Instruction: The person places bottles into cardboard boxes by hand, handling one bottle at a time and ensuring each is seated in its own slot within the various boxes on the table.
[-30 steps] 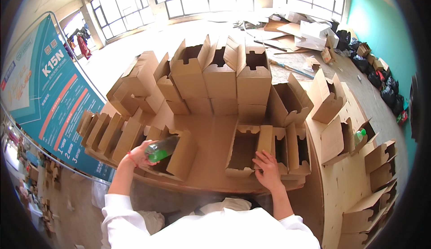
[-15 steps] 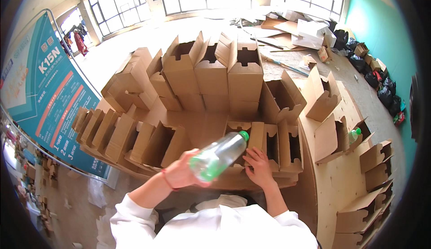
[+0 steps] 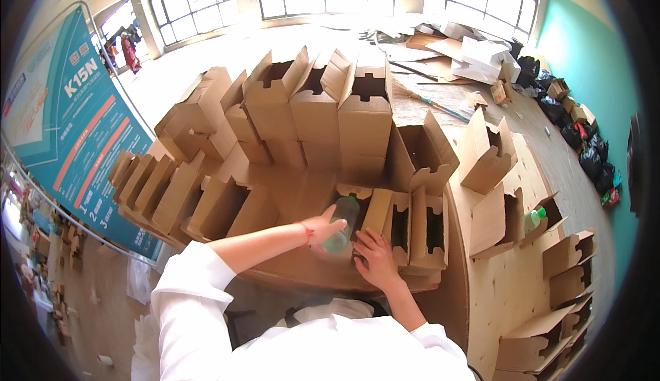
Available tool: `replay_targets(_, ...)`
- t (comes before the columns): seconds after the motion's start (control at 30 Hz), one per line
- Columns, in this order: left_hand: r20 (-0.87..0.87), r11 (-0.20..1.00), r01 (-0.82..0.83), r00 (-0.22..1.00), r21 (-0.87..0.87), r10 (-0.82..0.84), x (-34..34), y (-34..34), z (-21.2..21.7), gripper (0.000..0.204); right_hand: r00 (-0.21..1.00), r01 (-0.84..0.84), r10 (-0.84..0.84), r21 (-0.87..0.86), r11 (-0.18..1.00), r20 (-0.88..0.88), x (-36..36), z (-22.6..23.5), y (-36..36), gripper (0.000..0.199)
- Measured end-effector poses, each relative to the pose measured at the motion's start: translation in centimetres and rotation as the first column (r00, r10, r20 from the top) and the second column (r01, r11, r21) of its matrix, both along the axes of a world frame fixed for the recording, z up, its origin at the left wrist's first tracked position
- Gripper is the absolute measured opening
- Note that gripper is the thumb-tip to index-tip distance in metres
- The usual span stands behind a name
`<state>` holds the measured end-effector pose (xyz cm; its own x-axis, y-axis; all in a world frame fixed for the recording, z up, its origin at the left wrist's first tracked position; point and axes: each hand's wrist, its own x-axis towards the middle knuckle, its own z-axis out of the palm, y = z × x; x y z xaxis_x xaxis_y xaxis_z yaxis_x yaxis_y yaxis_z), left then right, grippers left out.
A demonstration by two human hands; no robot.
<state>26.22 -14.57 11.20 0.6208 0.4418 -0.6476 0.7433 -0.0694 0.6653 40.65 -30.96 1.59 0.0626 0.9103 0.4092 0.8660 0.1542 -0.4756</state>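
Left hand (image 3: 322, 230): I grip a clear, green-capped plastic bottle (image 3: 348, 210).
Right hand (image 3: 377, 261): fingers spread, against an open, brown cardboard box (image 3: 376, 209).

The bottle (image 3: 346, 210) is see-through with a green tint, green cap (image 3: 353, 195) too. Boxes (image 3: 368, 125) and worktop (image 3: 292, 182) are just brown, shirt (image 3: 323, 350) white, wristband (image 3: 309, 230) red, banner (image 3: 69, 133) teal with orange stripes (image 3: 85, 140), wall (image 3: 584, 58) mint green, bags (image 3: 591, 164) mostly black
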Motion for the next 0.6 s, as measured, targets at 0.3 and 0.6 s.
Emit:
replay_targets(0.3,-0.223,0.879,0.212,0.967,0.427,-0.125,1.7,-1.0,-9.6,0.082,0.998,-0.054,0.054,-0.034,0.998,0.019,0.0,0.6,0.2,0.038)
replay_targets(0.6,-0.24,0.83,0.388,0.919,0.4,-0.313,2.5,-1.3,-8.7,0.064,0.996,-0.087,0.088,-0.041,0.995,0.008,0.7,0.1,0.0,0.037)
